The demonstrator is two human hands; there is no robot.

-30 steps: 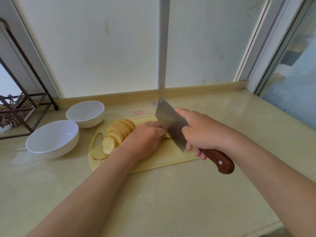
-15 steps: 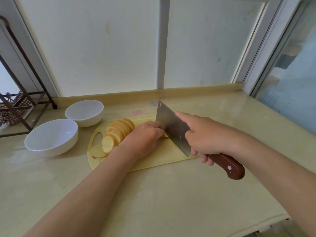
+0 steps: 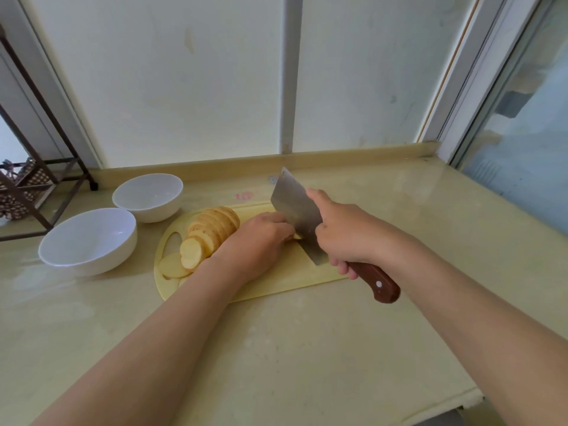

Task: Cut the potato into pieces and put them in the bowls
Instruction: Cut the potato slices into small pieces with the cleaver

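Both forearms reach in over counter [image 3: 307, 348]. Left hand [image 3: 258, 238] curled, knuckles up, holding down uncut potato end, mostly hidden. Right hand [image 3: 347, 235] grips cleaver [image 3: 296, 210], blade against left knuckles. Slices [image 3: 209, 232] fanned on cutting board [image 3: 276, 281]; bowls [image 3: 89, 238] beside it.

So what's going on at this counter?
A person is slicing a potato on a yellow cutting board. The right hand grips a cleaver, its blade down beside the left hand, which holds the uncut end. Finished slices lean in a row at the board's left. Both white bowls are empty.
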